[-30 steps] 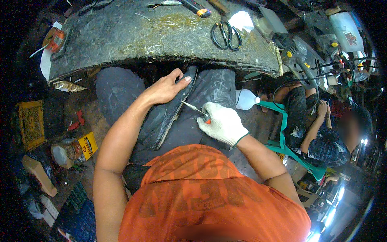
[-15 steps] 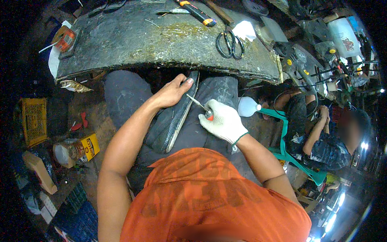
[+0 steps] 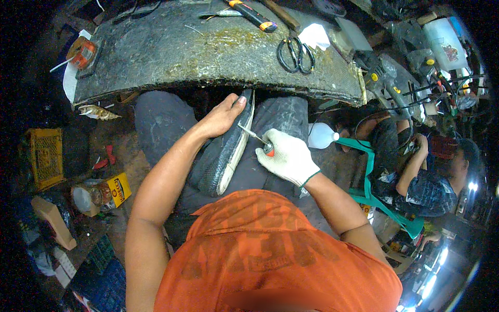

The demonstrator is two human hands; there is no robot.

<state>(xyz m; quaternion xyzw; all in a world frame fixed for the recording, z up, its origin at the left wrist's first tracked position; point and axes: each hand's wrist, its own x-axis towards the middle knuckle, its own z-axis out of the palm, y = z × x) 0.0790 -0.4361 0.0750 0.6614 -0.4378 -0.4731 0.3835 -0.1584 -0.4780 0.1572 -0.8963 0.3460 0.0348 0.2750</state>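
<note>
A dark shoe (image 3: 218,156) with a pale sole edge lies lengthways across my lap. My left hand (image 3: 223,117), bare, is closed on its upper end near the bench edge. My right hand (image 3: 285,158), in a white knitted glove, grips an awl (image 3: 269,149) with an orange handle; the thin metal shaft points up-left to the shoe's side just below my left fingers. Whether the tip is in the shoe or only against it, I cannot tell.
The worn bench (image 3: 197,62) holds scissors (image 3: 296,62), a box cutter (image 3: 252,15) and an orange-labelled container (image 3: 80,52). Right of my leg are a white jug (image 3: 322,136), a green plastic chair (image 3: 374,203) and a seated person (image 3: 426,187). A yellow crate (image 3: 44,158) stands at left.
The bench appears lower in the view than a second ago. The shoe has tilted slightly, showing more pale sole edge. My hands keep their hold. The co-worker at right has shifted an arm.
</note>
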